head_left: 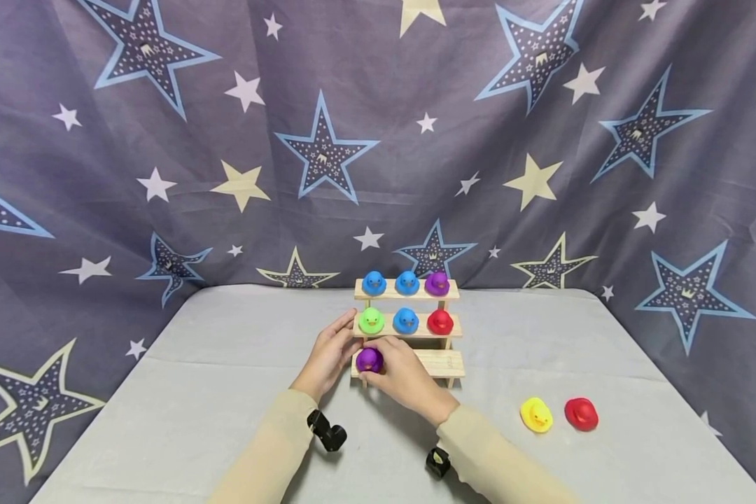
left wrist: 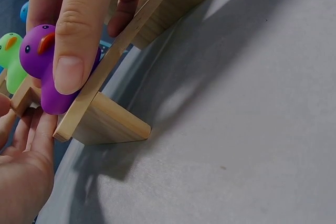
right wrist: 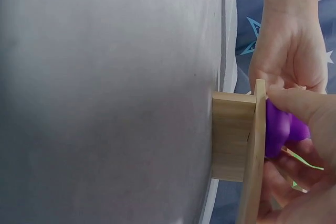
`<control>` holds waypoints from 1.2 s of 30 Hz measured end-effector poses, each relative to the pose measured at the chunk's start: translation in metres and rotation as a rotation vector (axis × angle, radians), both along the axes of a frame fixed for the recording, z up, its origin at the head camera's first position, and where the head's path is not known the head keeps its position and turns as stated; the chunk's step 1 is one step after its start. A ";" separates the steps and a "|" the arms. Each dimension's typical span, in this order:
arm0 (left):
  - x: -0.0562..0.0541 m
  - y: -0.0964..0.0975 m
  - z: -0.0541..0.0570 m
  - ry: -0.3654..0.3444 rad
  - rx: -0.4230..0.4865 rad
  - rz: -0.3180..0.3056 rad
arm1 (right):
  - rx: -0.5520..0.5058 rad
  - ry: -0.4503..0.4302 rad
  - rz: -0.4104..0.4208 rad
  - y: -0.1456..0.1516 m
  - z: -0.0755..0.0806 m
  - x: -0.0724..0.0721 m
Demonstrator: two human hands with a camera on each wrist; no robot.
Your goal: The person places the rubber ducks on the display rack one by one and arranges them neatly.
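Observation:
My right hand (head_left: 411, 378) pinches a purple rubber duck (head_left: 368, 361) between thumb and fingers at the left end of the bottom shelf of a three-step wooden rack (head_left: 437, 364). In the left wrist view the purple duck's (left wrist: 37, 51) base is right at the shelf board (left wrist: 102, 74), with the thumb across its side. My left hand (head_left: 327, 355) is beside the rack's left end, its fingers extended along the shelf ends. A green duck (head_left: 371, 320), a blue duck (head_left: 406, 320) and a red duck (head_left: 440, 322) stand on the middle shelf.
Two blue ducks, one at the left (head_left: 374, 283) and one in the middle (head_left: 407, 283), share the top shelf with another purple duck (head_left: 437, 283). A yellow duck (head_left: 536, 415) and a second red duck (head_left: 582, 414) lie on the grey tablecloth (head_left: 214, 392) at right. A star-patterned curtain (head_left: 378, 105) hangs behind.

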State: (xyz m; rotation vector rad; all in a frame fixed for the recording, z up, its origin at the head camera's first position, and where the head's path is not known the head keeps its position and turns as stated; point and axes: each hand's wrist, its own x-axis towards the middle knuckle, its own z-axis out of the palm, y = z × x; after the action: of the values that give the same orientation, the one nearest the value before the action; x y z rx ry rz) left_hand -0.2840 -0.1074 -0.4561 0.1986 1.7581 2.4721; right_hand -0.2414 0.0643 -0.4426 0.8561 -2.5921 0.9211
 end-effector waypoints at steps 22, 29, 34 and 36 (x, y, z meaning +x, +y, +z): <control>0.001 0.000 0.000 0.007 0.002 0.001 | -0.024 -0.134 0.015 0.014 0.004 0.003; 0.000 0.000 -0.002 0.022 -0.001 -0.006 | -0.021 -0.213 0.039 0.029 0.009 0.007; 0.000 0.000 -0.001 0.019 0.002 0.002 | -0.016 -0.220 0.059 0.042 0.012 0.010; 0.000 0.000 -0.001 0.014 0.001 0.006 | -0.021 -0.223 0.067 0.049 0.013 0.011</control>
State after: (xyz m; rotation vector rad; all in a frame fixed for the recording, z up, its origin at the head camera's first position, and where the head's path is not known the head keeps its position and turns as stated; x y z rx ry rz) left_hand -0.2839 -0.1071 -0.4571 0.2118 1.7650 2.4816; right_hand -0.2307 0.1128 -0.4298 0.8858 -2.7487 1.1186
